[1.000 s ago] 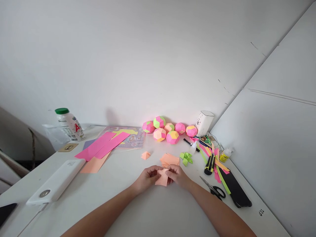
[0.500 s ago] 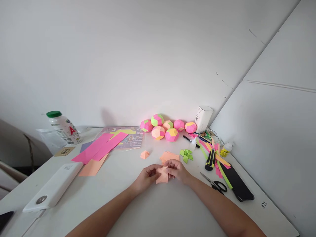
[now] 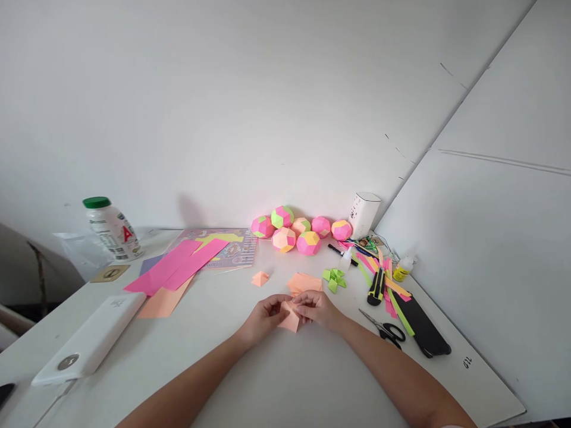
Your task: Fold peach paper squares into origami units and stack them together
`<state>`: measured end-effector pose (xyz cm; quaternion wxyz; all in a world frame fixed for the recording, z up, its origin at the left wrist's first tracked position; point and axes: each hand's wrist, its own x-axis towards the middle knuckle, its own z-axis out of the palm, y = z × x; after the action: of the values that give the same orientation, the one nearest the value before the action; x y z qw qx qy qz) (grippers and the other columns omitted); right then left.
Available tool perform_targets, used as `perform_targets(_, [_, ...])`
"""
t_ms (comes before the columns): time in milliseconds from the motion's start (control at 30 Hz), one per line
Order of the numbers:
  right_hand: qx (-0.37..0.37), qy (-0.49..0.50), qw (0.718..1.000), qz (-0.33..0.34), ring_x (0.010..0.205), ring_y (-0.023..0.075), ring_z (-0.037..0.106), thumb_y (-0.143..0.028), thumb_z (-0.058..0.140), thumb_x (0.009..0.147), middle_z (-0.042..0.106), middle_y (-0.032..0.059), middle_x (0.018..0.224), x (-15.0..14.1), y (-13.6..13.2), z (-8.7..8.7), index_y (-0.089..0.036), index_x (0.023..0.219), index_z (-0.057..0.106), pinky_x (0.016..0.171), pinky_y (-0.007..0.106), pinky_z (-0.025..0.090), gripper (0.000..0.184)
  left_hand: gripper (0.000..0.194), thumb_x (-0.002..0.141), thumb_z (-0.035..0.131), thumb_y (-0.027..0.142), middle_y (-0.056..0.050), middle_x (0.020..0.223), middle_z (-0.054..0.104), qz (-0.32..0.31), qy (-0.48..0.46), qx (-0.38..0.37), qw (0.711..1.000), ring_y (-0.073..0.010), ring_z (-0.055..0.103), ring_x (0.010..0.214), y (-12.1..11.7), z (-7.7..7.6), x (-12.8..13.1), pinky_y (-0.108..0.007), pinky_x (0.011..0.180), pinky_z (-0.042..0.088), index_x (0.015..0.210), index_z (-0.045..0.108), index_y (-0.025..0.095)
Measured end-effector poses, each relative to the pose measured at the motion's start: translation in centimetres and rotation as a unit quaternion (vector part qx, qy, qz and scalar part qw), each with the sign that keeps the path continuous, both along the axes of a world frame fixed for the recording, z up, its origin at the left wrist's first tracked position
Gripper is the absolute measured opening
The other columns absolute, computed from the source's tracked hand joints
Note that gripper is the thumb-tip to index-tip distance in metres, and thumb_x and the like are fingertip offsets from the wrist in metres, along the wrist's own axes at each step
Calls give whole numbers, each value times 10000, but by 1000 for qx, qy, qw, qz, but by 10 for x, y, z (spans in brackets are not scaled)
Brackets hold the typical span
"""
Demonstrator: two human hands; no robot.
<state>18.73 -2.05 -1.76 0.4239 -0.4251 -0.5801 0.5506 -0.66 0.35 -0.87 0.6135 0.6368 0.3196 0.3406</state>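
A small peach piece of paper (image 3: pixel 292 321) with creases in it is held low over the white table. My left hand (image 3: pixel 263 315) pinches its left side. On its right side, my right hand (image 3: pixel 320 309) grips it with thumb and fingers, and the fingertips of both hands nearly meet at the top. Just behind lies a pile of peach paper pieces (image 3: pixel 306 282), partly hidden by my right hand. A folded peach paper piece (image 3: pixel 260 278) sits to the left of the pile. Several folded green paper pieces (image 3: pixel 333 279) lie to its right.
Several multicoloured paper balls (image 3: pixel 284 239) stand along the wall. Scissors (image 3: pixel 384 330), a utility knife (image 3: pixel 377 286), paper strips (image 3: pixel 404 312) and a glue bottle (image 3: pixel 402 268) lie right. Pink sheets (image 3: pixel 178 267), a white power bank (image 3: pixel 91 339) and a plastic bottle (image 3: pixel 111 229) are left.
The peach paper in my hands has turned and tilted, so a corner now points down toward me. Both hands still grip it. The whole view has shifted slightly.
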Motion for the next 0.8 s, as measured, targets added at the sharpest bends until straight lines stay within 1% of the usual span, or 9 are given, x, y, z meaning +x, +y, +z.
perform_targets(100, [6, -2, 1000, 4, 506, 93, 532, -377, 661, 747, 598, -14, 640, 0, 1, -1, -147, 887, 616, 495, 230, 435, 272, 275, 732, 624, 290, 0, 715, 587, -4, 3, 11, 1000, -141, 518, 681, 1, -2, -1, -261, 642, 405, 985, 653, 186])
perform_targets(200, [15, -15, 1000, 1, 502, 92, 531, -372, 653, 755, 594, -19, 631, 0, 1, -1, -148, 895, 618, 494, 231, 438, 266, 272, 721, 627, 277, 32, 616, 511, 9, 27, 16, 999, -117, 455, 585, 1, -2, -1, -242, 570, 367, 974, 656, 181])
perform_targets(267, [16, -23, 1000, -3, 502, 95, 533, -379, 652, 754, 591, -21, 625, 0, 1, -1, -149, 896, 620, 490, 231, 436, 272, 258, 725, 615, 272, 43, 605, 475, 9, 31, 15, 999, -106, 422, 564, 0, 0, -1, -233, 554, 346, 963, 652, 180])
perform_targets(400, [4, -30, 1000, -6, 507, 98, 540, -398, 661, 739, 590, -20, 629, 0, 1, -1, -149, 900, 622, 483, 230, 431, 299, 257, 731, 606, 299, 30, 628, 507, 4, 35, 17, 999, -112, 439, 583, 0, 4, -1, -238, 566, 353, 951, 654, 178])
perform_targets(533, [3, -27, 1000, -6, 508, 97, 540, -392, 663, 737, 591, -19, 628, 0, 0, -1, -147, 893, 624, 489, 232, 437, 293, 299, 725, 620, 331, 10, 649, 552, 3, 43, 19, 999, -130, 479, 606, 0, 2, -1, -252, 580, 377, 980, 663, 181])
perform_targets(800, [4, -16, 1000, -6, 485, 95, 529, -380, 665, 727, 597, -24, 604, -3, 0, 2, -152, 864, 631, 493, 243, 451, 268, 243, 731, 612, 272, 22, 649, 517, 8, 33, 20, 999, -110, 448, 586, 1, -3, -1, -236, 570, 361, 950, 655, 175])
